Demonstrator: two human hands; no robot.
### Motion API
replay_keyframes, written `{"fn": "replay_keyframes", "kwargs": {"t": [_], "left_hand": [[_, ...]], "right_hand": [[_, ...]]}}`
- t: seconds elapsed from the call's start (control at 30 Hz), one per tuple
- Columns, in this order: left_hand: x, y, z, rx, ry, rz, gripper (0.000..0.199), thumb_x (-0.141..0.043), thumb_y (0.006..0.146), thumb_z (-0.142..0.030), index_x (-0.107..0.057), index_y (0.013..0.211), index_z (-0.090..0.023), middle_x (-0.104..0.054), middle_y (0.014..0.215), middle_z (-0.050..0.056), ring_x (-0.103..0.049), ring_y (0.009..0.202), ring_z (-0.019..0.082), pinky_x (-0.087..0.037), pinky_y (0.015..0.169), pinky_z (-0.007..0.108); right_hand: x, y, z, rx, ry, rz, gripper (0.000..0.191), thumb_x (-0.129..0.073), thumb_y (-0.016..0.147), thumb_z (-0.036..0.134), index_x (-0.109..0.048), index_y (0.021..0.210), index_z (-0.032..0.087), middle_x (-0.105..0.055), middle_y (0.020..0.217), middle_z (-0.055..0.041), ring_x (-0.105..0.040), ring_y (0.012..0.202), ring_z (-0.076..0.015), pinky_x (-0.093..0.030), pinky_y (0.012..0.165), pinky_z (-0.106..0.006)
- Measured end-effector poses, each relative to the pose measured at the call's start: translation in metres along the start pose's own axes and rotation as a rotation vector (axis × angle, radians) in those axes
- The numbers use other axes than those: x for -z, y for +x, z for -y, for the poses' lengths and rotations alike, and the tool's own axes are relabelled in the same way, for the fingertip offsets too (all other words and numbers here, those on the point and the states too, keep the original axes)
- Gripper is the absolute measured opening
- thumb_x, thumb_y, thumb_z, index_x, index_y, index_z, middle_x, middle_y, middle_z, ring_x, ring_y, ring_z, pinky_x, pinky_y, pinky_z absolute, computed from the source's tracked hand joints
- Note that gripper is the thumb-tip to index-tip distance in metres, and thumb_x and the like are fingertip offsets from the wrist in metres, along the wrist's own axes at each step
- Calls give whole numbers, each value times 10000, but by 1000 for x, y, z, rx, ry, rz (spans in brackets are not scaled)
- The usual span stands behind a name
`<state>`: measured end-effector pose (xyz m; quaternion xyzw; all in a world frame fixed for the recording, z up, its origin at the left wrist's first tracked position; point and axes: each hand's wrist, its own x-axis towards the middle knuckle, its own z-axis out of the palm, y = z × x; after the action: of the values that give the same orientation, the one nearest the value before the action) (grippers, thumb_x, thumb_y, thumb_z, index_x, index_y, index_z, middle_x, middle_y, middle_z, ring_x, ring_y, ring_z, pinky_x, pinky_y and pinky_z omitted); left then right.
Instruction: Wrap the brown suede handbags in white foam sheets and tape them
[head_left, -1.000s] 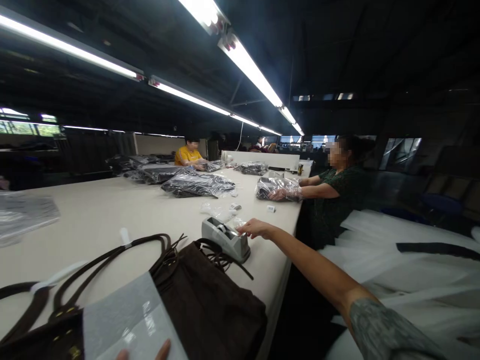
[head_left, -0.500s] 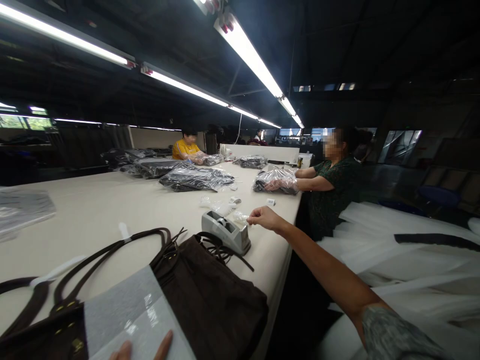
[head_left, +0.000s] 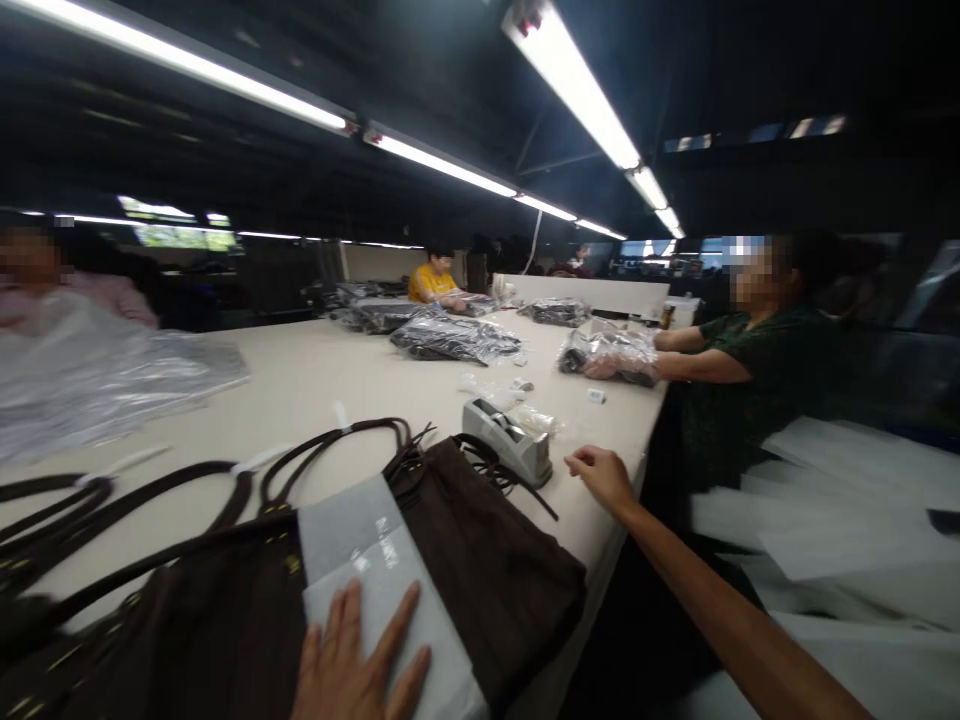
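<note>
My left hand (head_left: 356,655) lies flat with spread fingers on a folded whitish sheet (head_left: 341,515) with small white print. That sheet rests across a dark brown handbag (head_left: 487,550) near the table's front. My right hand (head_left: 606,478) hovers over the table edge, thumb and forefinger pinched together; whatever is between them is too small to make out. Just left of it stands a grey tape dispenser (head_left: 536,462), apart from the fingers. Further dark brown bags (head_left: 217,610) with looped handles lie to the left, white wraps around some handles.
Across the pale table (head_left: 315,375) lie several plastic-wrapped dark bundles (head_left: 450,335). A co-worker in dark green (head_left: 780,350) handles one at right; another in yellow (head_left: 427,283) works at the back. At left a person holds clear plastic (head_left: 135,370). White sheets (head_left: 847,510) are piled at right.
The view has swung left, bringing in the person with plastic. My right hand has drawn away from the dispenser toward me. More of my left hand now shows, spread on the sheet.
</note>
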<state>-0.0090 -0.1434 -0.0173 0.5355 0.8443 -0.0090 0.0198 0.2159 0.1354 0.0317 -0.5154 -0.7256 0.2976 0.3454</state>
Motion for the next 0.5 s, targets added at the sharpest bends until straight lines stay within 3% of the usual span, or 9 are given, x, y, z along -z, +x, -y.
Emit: {"fn": "replay_keyframes", "kwargs": {"t": [0.07,0.17,0.27,0.33,0.43,0.5], "left_hand": [[12,-4,-5,5,-63,52,599,-366,884,-583,-318,1421,-322,-221,1544,200,-83,1423,353,-180,1150,536],[22,-8,-8,23,-146,75,602,-342,895,-598,-297,1435,-334,-163,1559,189,-23,1431,340,-132,1158,546],[26,-11,-9,26,-182,64,594,-355,898,-593,-319,1432,-335,-165,1559,191,-35,1433,353,-123,1158,551],[28,-13,-9,16,-195,50,595,-348,898,-594,-334,1428,-326,-186,1558,193,-46,1433,362,-128,1157,555],[30,-15,-8,7,-227,23,598,-351,892,-584,-372,1418,-300,-251,1539,200,-82,1434,381,-135,1156,561],[32,-16,-8,0,-254,5,586,-376,884,-569,-403,1404,-300,-288,1523,202,-120,1433,386,-133,1154,569]], "right_hand": [[1,-11,29,68,207,97,262,-623,798,399,-681,762,146,-689,705,-65,-581,603,-149,-434,573,-255],[-21,-37,88,110,507,397,352,-732,715,464,-702,796,122,-699,699,-63,-559,534,-110,-424,500,-221],[-73,-68,139,52,572,692,304,-772,697,402,-695,731,110,-704,676,-61,-558,496,-83,-400,443,-181],[-114,-82,160,-59,561,815,229,-756,734,310,-672,686,103,-702,657,-56,-562,479,-68,-385,414,-154],[-163,-92,177,-212,513,887,187,-697,782,177,-624,628,100,-678,597,-36,-550,441,-50,-364,375,-124],[-183,-95,181,-236,486,899,201,-665,797,130,-595,610,100,-658,561,-25,-531,414,-42,-354,356,-111]]}}
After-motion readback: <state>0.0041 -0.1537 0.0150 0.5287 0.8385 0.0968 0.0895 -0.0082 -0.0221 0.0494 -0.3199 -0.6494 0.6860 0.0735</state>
